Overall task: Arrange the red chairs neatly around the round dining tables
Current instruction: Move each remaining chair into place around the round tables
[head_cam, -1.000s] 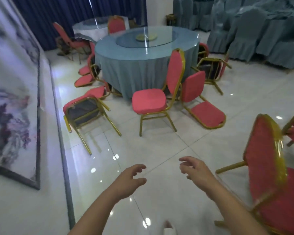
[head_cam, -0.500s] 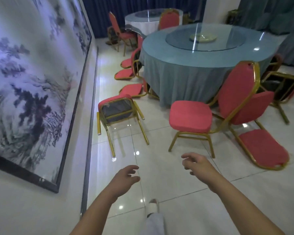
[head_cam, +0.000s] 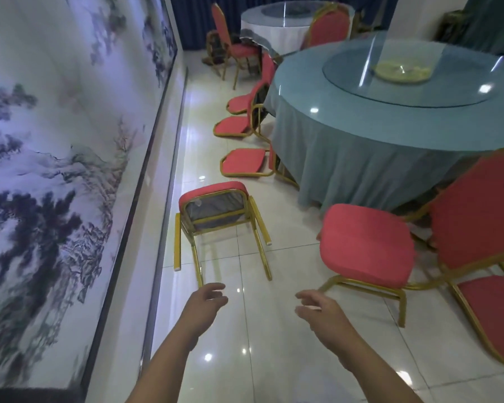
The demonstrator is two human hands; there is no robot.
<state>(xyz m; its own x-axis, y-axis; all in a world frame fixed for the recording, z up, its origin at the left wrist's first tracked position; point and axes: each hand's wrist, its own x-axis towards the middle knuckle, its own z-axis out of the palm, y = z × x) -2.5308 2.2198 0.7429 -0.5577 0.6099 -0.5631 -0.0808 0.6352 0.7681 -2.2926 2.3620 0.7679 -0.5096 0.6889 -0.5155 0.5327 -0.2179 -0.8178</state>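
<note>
A red chair with a gold frame lies tipped over on the tiled floor, its legs pointing toward me. My left hand hovers just short of its nearest leg, fingers loosely spread and holding nothing. My right hand is held out beside it, also empty. An upright red chair stands to the right at the round table with the blue-grey cloth. Several more red chairs lie toppled along the table's left side.
A long landscape painting covers the wall on the left, leaving a narrow tiled aisle. A second round table with upright red chairs stands at the back. Another fallen chair lies at the right edge.
I have walked closer to the tipped chair by the wall, and the view has swung left. Both hands stay stretched forward and empty.
</note>
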